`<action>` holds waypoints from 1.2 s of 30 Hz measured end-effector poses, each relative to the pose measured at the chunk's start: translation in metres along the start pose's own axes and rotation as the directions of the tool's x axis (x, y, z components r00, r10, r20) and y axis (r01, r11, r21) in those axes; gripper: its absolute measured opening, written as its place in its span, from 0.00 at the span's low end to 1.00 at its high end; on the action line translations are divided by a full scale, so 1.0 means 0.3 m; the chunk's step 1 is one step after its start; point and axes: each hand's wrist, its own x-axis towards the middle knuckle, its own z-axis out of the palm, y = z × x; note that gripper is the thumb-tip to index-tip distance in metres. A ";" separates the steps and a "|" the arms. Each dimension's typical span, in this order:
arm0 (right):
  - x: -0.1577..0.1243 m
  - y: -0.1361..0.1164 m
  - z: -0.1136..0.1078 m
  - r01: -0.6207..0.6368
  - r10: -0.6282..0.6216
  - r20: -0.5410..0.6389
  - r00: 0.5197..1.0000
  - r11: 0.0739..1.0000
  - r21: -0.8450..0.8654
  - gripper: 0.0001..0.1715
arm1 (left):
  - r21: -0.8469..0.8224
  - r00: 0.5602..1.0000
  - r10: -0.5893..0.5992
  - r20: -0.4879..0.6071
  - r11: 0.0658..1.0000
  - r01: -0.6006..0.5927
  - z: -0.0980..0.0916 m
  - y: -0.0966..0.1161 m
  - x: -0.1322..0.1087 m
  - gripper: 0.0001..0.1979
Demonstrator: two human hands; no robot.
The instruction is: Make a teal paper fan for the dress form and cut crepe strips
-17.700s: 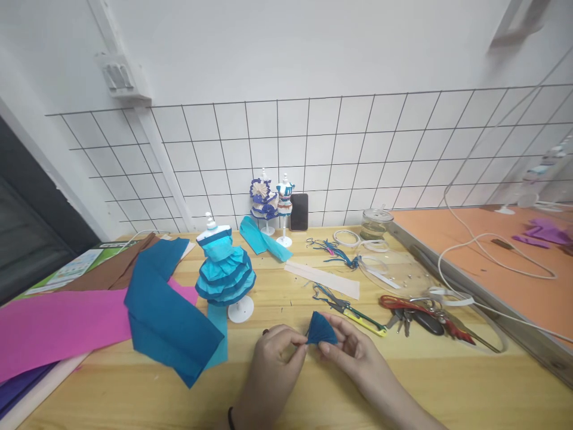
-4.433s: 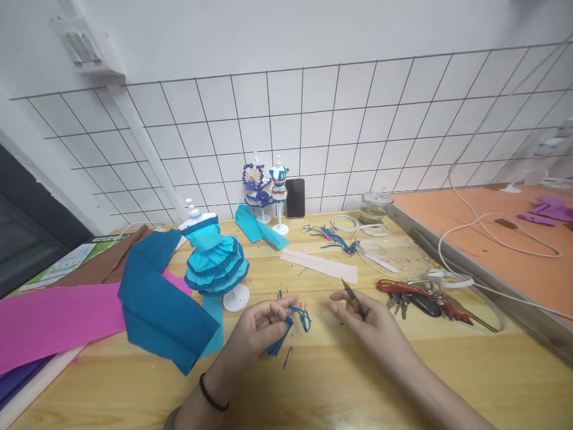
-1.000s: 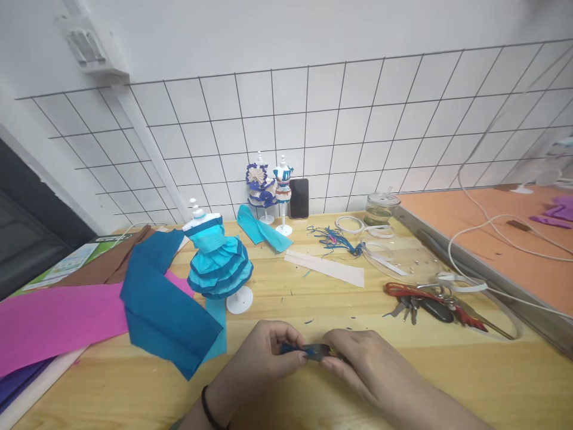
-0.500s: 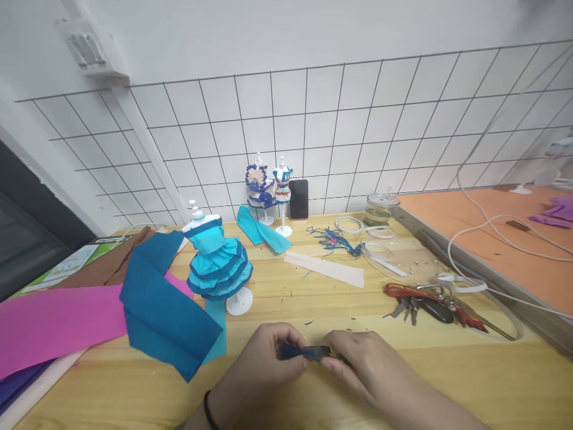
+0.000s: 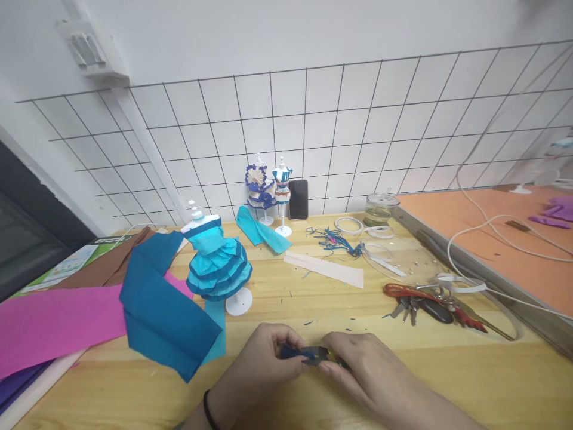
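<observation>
My left hand (image 5: 264,360) is closed in a pinch on a small dark blue paper piece (image 5: 292,352) just above the wooden table (image 5: 447,382). My right hand (image 5: 358,363) is closed on small scissors (image 5: 319,354), whose blades meet the blue piece between the two hands. A mannequin with a tiered turquoise paper dress (image 5: 215,264) stands on a white base to the upper left of my hands.
Folded dark blue paper (image 5: 163,310) lies over pink (image 5: 54,325) and brown sheets at left. Two small dressed mannequins (image 5: 268,194), a phone (image 5: 298,199), a jar (image 5: 376,210), blue scraps (image 5: 335,241), a white strip (image 5: 326,269) and keys (image 5: 425,303) lie behind. An orange desk (image 5: 501,245) adjoins at right.
Since 4.4 s ago both hands came together low at the table's front, scissors against the blue piece. Over the last second they have hardly moved.
</observation>
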 end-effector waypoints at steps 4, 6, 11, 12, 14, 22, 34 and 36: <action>-0.001 0.005 0.008 -0.001 0.001 -0.007 1.000 1.000 -0.011 0.17 | -0.009 1.000 0.012 0.019 1.000 -0.012 0.000 -0.001 -0.005 0.06; -0.004 0.008 0.012 -0.003 0.003 -0.013 1.000 1.000 -0.023 0.18 | 0.006 1.000 0.011 0.018 1.000 -0.011 0.000 0.000 -0.004 0.06; -0.005 0.009 0.008 0.011 -0.011 -0.022 1.000 1.000 -0.018 0.18 | 0.063 1.000 0.003 0.006 0.998 -0.003 0.001 0.000 0.000 0.04; -0.003 0.008 0.006 0.015 -0.015 -0.023 1.000 1.000 -0.018 0.18 | 0.069 1.000 0.003 0.005 0.998 -0.004 0.000 0.000 0.000 0.04; -0.001 0.009 0.003 0.020 -0.020 -0.023 1.000 0.999 -0.026 0.18 | 0.075 1.000 0.002 0.005 0.997 -0.002 0.000 -0.001 -0.001 0.05; -0.007 0.012 0.002 0.036 -0.036 -0.050 0.998 0.999 -0.004 0.17 | 0.097 1.000 0.001 0.015 0.995 -0.003 0.002 0.011 -0.008 0.04; -0.006 0.002 0.003 -0.003 0.006 -0.044 0.999 0.998 0.070 0.16 | 0.105 1.000 0.025 -0.004 0.994 -0.025 0.003 0.007 -0.003 0.05; -0.006 -0.004 0.002 -0.017 0.020 -0.026 0.999 0.996 0.089 0.18 | 0.098 0.999 0.033 0.002 0.995 -0.033 0.003 0.004 -0.004 0.07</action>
